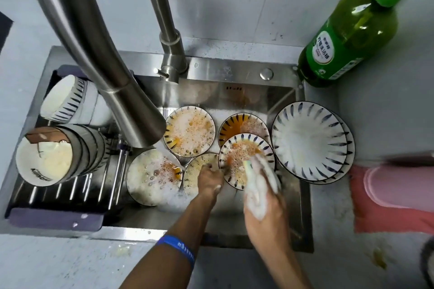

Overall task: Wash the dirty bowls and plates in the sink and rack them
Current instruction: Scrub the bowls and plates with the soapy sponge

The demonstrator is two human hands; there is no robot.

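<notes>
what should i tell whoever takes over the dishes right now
Left hand grips the rim of the striped plate held over the sink. Right hand holds a soapy sponge on that plate.
Done: bowls lie in the rack at the left; clean-looking plates are stacked on the sink's right edge.
Left: four more greasy, sudsy dishes in the sink, then rinsing and racking.

Even, bright overhead lighting with soft shadows, mild glare on the steel faucet point(122, 91), motion blur on the right hand point(263, 195), and wide-angle bending toward the frame edges.
</notes>
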